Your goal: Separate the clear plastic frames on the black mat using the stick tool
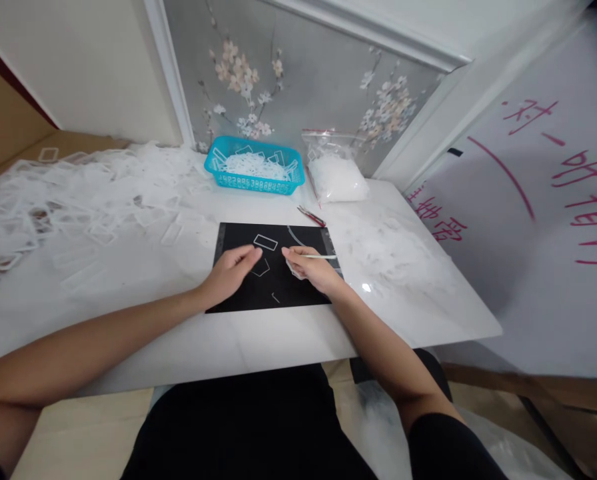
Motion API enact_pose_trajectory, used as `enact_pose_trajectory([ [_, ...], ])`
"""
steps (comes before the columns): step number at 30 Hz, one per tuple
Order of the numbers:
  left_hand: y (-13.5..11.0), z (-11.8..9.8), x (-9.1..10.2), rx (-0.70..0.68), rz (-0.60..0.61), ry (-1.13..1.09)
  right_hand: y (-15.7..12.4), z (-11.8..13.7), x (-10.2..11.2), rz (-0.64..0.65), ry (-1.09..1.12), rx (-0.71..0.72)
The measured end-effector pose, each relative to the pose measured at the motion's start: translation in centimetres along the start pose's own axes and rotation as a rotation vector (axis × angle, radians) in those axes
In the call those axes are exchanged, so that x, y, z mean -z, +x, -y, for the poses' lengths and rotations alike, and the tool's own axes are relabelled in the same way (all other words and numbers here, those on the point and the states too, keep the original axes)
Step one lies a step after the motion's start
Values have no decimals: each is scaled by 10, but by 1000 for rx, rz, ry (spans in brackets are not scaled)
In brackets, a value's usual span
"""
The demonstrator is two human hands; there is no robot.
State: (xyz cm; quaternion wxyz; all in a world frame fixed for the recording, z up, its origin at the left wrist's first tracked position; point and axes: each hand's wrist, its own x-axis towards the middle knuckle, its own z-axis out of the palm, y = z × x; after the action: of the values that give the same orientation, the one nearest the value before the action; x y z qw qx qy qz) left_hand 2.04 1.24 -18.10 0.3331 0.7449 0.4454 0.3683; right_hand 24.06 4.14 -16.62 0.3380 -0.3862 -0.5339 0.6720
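Observation:
My left hand is over the left part of a black mat, thumb and fingertips pressed together. Whatever is in that pinch, if anything, is hidden. Across the mat my right hand is closed around a thin white stick that points to the right. Under its fingers shows the edge of a clear or whitish piece. Just beyond the hands lies a small white rectangular frame on the mat. A thin angular outline is partly covered by my left hand, and a small pale sliver lies nearer me.
Behind the mat stand a blue basket of white frames and a clear bag of white pieces. Red-handled nippers lie before the bag. A pile of white frames spreads left; translucent pieces lie right. A whiteboard borders the table.

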Motion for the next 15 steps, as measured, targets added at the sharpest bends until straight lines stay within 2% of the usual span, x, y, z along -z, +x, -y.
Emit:
enact_pose_trajectory([
  [3,9,7,2,67,-87,-6,1,1,0,3,53,8],
  [9,7,9,-5,43,71,297,1,-3,-1,41,143,-6],
  [15,4,8,-3,61,112,391,-1,-4,-2,76,223,7],
])
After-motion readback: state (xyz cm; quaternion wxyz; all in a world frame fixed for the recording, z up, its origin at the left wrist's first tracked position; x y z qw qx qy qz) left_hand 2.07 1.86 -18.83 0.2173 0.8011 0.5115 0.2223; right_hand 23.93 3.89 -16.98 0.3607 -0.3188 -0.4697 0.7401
